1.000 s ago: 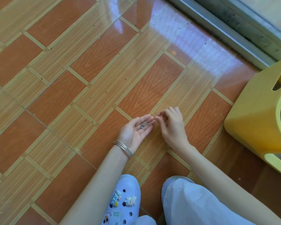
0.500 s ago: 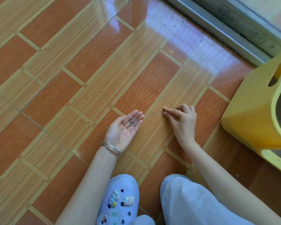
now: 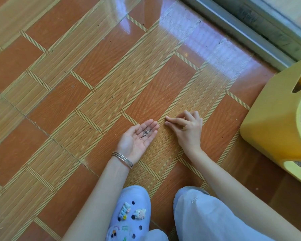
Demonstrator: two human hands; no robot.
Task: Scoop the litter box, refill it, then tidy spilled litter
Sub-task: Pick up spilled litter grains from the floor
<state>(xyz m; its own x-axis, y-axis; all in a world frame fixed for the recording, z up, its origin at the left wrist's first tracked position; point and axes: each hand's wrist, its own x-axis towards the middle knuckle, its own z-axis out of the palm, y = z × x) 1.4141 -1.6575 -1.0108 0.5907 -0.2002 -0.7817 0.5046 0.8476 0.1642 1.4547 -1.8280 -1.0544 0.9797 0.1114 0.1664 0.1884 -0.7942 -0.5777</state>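
Tiled floor (image 3: 76,94) bears yellow litter box (image 3: 271,129), clog (image 3: 129,214).

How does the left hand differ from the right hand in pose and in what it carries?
The left hand lies palm up, fingers straight; the right hand is palm down, reaching to the floor. The left hand carries litter grains; none shows in the right hand. Both are bare.

Two hands (image 3: 137,139) (image 3: 188,130), one litter box (image 3: 268,127) (yellow)
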